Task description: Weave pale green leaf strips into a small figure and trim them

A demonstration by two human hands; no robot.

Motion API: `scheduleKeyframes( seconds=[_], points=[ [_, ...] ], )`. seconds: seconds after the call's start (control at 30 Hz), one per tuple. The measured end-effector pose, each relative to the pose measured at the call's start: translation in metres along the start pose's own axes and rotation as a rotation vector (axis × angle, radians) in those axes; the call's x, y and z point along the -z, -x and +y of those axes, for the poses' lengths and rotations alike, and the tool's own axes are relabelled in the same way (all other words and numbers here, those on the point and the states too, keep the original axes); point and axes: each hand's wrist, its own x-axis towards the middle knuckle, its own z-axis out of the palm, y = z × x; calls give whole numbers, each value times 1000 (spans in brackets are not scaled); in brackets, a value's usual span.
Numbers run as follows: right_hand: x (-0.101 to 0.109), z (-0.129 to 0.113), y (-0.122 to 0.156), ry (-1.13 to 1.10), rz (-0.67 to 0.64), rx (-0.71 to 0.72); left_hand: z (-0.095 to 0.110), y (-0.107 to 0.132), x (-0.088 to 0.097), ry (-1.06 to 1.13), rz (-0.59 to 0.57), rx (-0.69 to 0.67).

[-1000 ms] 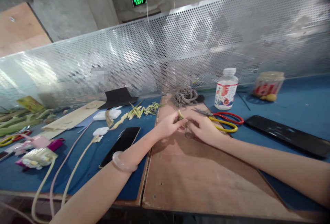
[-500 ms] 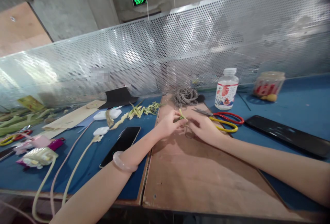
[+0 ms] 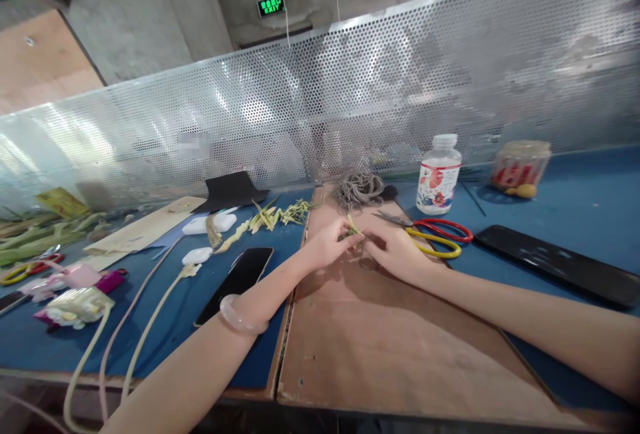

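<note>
Over the wooden board, my left hand [image 3: 330,245] pinches a small yellow-green plant piece [image 3: 353,226], which pokes up between the thumb and fingers. My right hand [image 3: 397,254] is closed close beside it, fingertips nearly meeting the left ones. Beneath those right fingertips shows a thin greyish cord [image 3: 369,265] in a loop; its exact path is hidden by the fingers. Just behind the hands lies a tangled grey cord bundle [image 3: 361,190]. Scissors [image 3: 434,237] with red and yellow handles rest right of my right hand.
A labelled bottle [image 3: 439,175], a lidded jar [image 3: 521,169] and a black phone [image 3: 557,264] stand or lie at right. Left are another phone [image 3: 235,286], white chargers [image 3: 209,223] with cables, and plaited plant pieces [image 3: 265,216]. A perforated metal screen [image 3: 280,107] closes off the back.
Both hands stay in nearly the same place, with only slight finger movement around the plant piece. The whole view has shifted slightly.
</note>
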Motion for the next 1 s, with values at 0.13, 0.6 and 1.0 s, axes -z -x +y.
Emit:
scheduleKeyframes(
  seconds=[0.13,0.6,1.0],
  points=[
    [1,0,0,10,-20,-8,1,0,0,-22,-16,-1],
    [-2,2,-1,59,-49,24,6,5,0,-127,5,44],
    [-7,2,0,45,16,0,5,4,-1,3,20,65]
  ],
)
